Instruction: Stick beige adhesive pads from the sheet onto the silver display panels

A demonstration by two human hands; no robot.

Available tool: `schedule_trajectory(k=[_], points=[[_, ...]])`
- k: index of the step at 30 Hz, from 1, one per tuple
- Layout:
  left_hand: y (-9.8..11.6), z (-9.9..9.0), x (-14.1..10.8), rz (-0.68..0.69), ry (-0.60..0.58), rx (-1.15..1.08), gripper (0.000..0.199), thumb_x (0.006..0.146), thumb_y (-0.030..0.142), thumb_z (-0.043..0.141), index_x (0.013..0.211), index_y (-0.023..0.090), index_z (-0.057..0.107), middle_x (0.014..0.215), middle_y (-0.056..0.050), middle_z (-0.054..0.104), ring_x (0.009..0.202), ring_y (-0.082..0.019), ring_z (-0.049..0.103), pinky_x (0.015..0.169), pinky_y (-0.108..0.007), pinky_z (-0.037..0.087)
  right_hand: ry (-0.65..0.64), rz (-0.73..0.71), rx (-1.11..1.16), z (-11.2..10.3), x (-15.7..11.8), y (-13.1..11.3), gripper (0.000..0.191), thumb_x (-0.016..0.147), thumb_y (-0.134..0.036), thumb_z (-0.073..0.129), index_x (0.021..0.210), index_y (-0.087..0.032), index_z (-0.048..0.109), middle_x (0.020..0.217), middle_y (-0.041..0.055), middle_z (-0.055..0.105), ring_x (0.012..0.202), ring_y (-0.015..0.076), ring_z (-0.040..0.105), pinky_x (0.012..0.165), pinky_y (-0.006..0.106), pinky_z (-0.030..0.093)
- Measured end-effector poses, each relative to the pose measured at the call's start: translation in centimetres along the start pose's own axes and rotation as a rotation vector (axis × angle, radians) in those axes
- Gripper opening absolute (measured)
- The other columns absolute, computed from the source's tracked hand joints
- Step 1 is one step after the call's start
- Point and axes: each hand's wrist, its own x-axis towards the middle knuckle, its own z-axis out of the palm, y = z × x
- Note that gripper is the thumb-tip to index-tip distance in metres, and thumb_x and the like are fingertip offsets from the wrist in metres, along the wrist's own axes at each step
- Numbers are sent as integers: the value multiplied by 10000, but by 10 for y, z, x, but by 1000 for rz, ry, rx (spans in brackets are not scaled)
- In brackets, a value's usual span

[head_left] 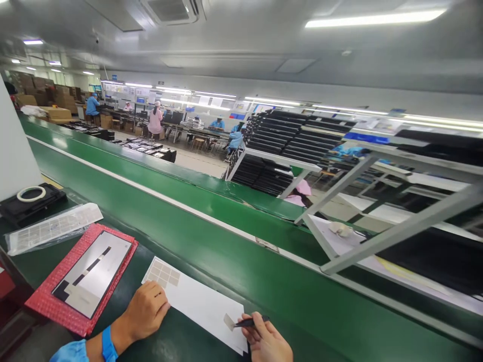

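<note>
While 1 white ring [30, 200] lies on 1 black object [22, 212] cut off at far left, 1 bagged sticker sheet [56, 229] sits beside them, its squares too blurred to count. Next, 1 red bubble-wrap pad [47, 301] bears 1 flat panel [109, 256]. The left hand [149, 307], fingers curled, rests on the left end of 1 white sheet [199, 301], partly hiding a beige sticker grid [166, 274]; whether it pinches the sheet, I cannot tell. At the sheet's right end, 1 separate sticker [229, 322] meets the tips of 1 pair of black tweezers [245, 322], clasped between the fingers of the right hand [267, 339], cropped below.
</note>
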Motion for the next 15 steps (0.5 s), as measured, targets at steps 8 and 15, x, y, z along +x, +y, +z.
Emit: schedule_trajectory(k=[8, 15], points=[[2, 0, -2, 13, 50, 19, 233, 983, 154, 564, 756, 198, 531, 762, -11, 597, 733, -178, 532, 699, -345, 354, 5, 21, 33, -2, 2, -2, 731, 389, -464, 1073, 898, -172, 636, 807, 42, 741, 671, 169, 702, 521, 201, 564], [3, 4, -4, 47, 32, 50, 203, 938, 144, 597, 750, 198, 544, 752, -7, 613, 727, -175, 542, 687, -364, 372, 8, 6, -2, -7, 8, 1, 752, 390, -500, 1067, 907, -172, 631, 804, 33, 741, 659, 162, 693, 526, 211, 574]])
